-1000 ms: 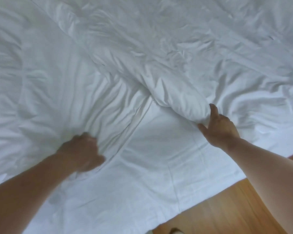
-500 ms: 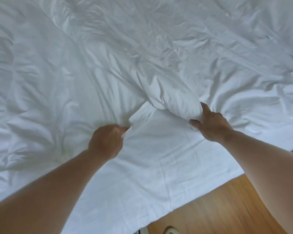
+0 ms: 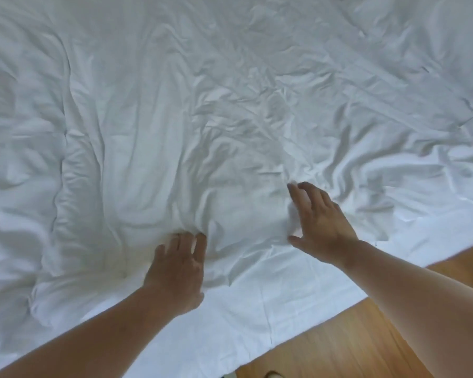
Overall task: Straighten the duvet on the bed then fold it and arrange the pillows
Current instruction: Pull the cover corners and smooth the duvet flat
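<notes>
Duvet (image 3: 230, 105): rumpled, spread over the bed (image 3: 284, 320), running far from both hands.
Left hand (image 3: 178, 271): fingers straight, pressing the near edge, gripping nothing.
Right hand (image 3: 321, 222): fingers splayed flat on cloth.
Key: worst creases lie far-right; right hand's nearer.

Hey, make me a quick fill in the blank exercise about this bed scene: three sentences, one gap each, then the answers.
1. The wrinkled duvet is ____ in colour.
2. The floor beside the bed is made of ____.
3. ____ hands, the left hand and the right hand, rest with open fingers on the duvet.

Missing words: white; wood; two
</notes>
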